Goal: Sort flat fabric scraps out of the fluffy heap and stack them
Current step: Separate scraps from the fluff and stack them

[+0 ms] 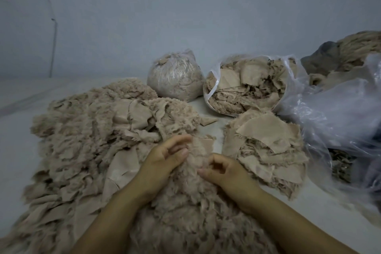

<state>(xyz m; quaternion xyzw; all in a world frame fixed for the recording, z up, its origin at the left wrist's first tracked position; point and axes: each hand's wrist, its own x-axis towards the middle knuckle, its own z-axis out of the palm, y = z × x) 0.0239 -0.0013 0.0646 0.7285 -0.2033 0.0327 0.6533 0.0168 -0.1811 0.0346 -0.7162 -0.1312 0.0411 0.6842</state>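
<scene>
Scraps in the fluffy heap (pixel 86 150) look light, limp and clingy. Left hand (pixel 165 156) and right hand (pixel 224 169) rest on it, fingers loosely curled, holding nothing clearly. Pinch flat edges. Stack (pixel 266 146) lies just right.

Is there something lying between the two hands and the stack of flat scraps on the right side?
Nothing visible does. The stack lies just right of the right hand, with only bare surface between. Both hands, the left hand too, rest on the fluffy heap.
</scene>
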